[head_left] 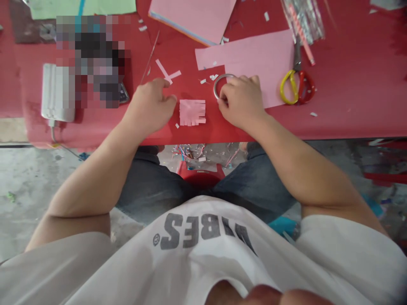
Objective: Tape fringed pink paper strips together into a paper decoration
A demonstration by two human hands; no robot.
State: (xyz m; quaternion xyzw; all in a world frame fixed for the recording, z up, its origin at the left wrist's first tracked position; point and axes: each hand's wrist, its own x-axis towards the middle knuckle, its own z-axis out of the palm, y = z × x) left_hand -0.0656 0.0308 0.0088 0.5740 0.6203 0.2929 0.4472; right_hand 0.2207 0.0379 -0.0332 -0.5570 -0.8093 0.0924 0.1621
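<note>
Our right hand (243, 99) is gripping a shiny ring (215, 86). We're holding our left hand (150, 105), fingers parted, beside fringed paper (191, 111).

Fringed pink paper (192, 112), flat; silver ring (215, 87) nearby.

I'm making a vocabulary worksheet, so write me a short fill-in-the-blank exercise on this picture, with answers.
1. The hand at the silvery ring is the person's ____ one.
2. The scissors have one yellow handle and one ____ handle.
3. The small fringed paper is coloured ____.

Missing words: right; red; pink.
</note>
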